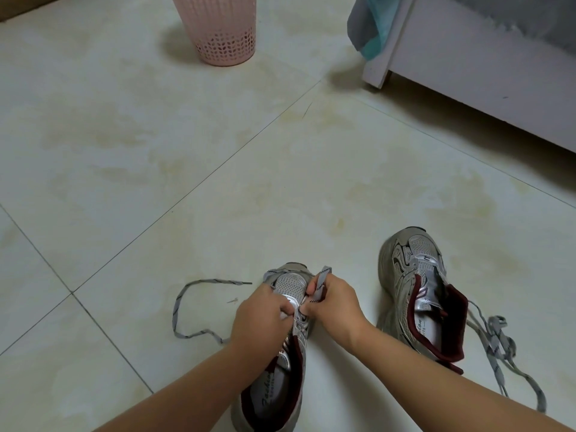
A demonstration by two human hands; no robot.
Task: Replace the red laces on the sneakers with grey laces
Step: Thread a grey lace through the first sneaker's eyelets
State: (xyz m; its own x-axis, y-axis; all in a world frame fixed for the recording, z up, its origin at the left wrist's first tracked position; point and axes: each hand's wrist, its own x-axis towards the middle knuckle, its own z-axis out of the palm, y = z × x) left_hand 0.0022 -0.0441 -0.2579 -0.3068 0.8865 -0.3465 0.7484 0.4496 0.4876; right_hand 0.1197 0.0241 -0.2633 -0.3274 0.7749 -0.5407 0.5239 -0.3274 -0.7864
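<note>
While threading went on at the lower centre of the frame, near sneaker (290,347) stood toe-away on the floor (218,182), heel towards the wearer, probably so the eyelets faced up within easy reach. Left hand (261,316) curled against the upper, fingers bent in at the lowest eyelets; seemed to steady the shoe or pinch a bit of lace, though which could not be told. Right hand (333,304) closed in a pinch on the grey lace (321,283), its flat end sticking up above the knuckles, likely held short for feeding through a hole. Other end of that lace looped loose over the floor at left. Second sneaker (417,294) at lower right, unlaced, tongue flopped open, with a spare grey lace (498,347) heaped just beside it, presumably waiting its turn. No red laces seen anywhere. Pink basket (218,29) at upper centre.
</note>
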